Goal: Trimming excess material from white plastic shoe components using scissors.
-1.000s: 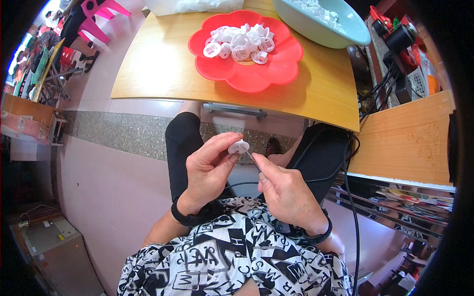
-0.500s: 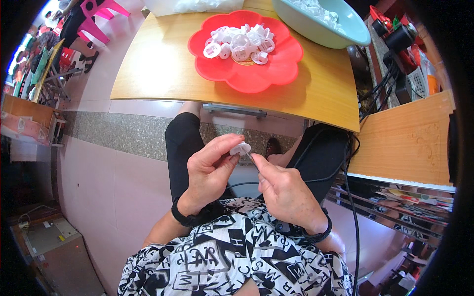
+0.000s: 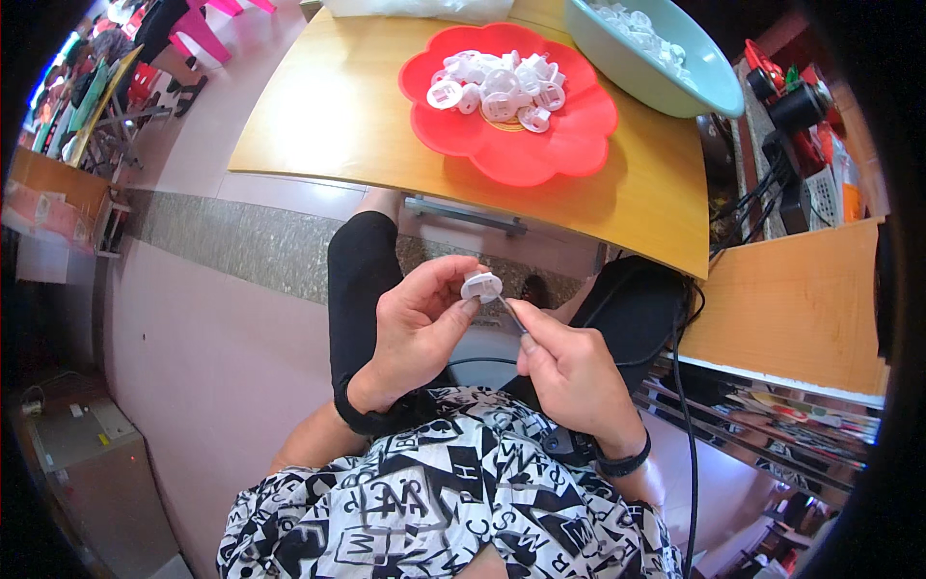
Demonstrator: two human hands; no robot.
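Note:
My left hand [image 3: 422,318] pinches a small round white plastic part [image 3: 481,287] between thumb and fingers, above my lap. Its face, with a raised or cut-out shape in the middle, tilts toward me. My right hand [image 3: 569,362] is closed on a thin metal tool [image 3: 512,315], whose tip is at the part's lower right edge; whether it touches cannot be made out. On the table, a red scalloped plate [image 3: 521,166] carries a pile of similar white plastic parts [image 3: 500,82].
Beyond my knees is a wooden table [image 3: 318,116]. A pale green basin [image 3: 666,89] of white parts stands at its far right, a clear plastic bag [image 3: 415,10] at the back. A black cable [image 3: 687,415] hangs by my right leg, beside a wooden surface [image 3: 791,309].
The white part has turned to show more of its face. The tool has drawn back slightly to the right, and more of it shows. The whole view has shifted a little.

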